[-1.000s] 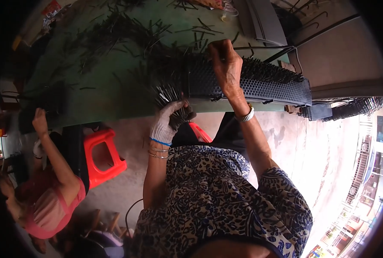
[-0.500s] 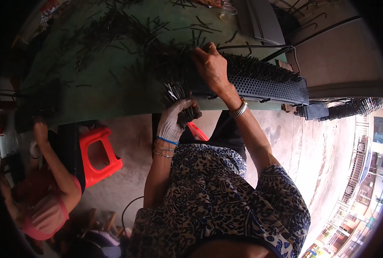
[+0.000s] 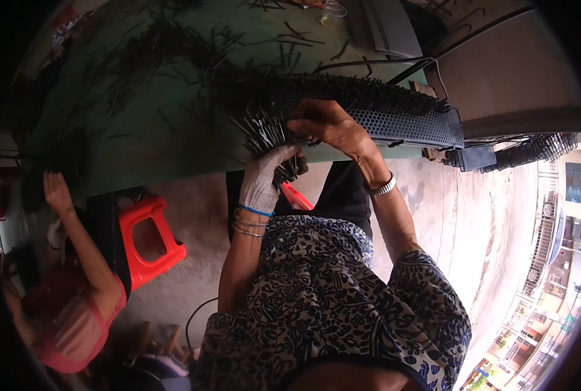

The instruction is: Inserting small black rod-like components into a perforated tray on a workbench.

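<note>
Bare right hand [image 3: 329, 127], now lowered beside gloved left hand [image 3: 264, 176] clutching thin dark metal pins [image 3: 264, 133], pinches one; seat it upright in the black perforated plastic panel [image 3: 401, 124].

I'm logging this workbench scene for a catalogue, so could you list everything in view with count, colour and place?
Perforated panel: one, black, studded with thin pins, on the table's near edge.
Bundle of pins: one, dark metal, in the left hand.
Loose pins: many, dark, scattered over the table.
Table: one, green, upper half.
Stool: one, red, on the floor at left.
Co-worker: one, pink top, lower left.
Left hand: grey glove, gripping the bundle.
Right hand: bare, on the panel; whether it grips is unclear.
</note>
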`<state>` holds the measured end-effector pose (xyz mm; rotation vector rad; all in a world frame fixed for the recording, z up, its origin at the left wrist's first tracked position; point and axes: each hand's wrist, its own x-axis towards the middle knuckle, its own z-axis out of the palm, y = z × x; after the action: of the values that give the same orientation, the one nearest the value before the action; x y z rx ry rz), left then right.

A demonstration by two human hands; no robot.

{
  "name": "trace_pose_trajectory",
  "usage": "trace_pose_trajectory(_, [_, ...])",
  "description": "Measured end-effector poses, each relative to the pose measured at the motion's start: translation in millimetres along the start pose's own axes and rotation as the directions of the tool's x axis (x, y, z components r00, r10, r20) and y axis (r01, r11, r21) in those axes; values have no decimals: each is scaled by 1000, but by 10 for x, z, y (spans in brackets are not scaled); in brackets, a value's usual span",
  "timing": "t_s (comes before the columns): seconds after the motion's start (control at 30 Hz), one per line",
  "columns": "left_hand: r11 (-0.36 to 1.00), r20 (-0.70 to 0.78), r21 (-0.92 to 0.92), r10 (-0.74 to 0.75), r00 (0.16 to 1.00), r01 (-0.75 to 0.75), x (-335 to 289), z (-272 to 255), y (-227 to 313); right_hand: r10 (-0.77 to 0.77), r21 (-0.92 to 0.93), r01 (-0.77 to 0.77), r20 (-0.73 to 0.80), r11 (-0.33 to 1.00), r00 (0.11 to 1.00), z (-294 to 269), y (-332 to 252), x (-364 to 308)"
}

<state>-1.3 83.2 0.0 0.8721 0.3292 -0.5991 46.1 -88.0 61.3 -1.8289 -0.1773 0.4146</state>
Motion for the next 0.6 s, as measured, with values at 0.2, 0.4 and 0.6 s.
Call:
trace_pose_trajectory(0.2, [997, -5, -35, 65, 998, -65, 10, -4, -11, -8, 201, 8, 0, 979, 1000, -21, 113, -4])
trace_pose_trajectory(0.4, [986, -130, 35, 166, 978, -163, 29, -25, -23, -59, 239, 71, -61, 968, 996, -68, 74, -11])
trace_pose_trajectory(0.6, [976, -82, -202, 70, 994, -86, 118, -124, -86, -335, -97, 348, -594, 932, 732, -70, 182, 336])
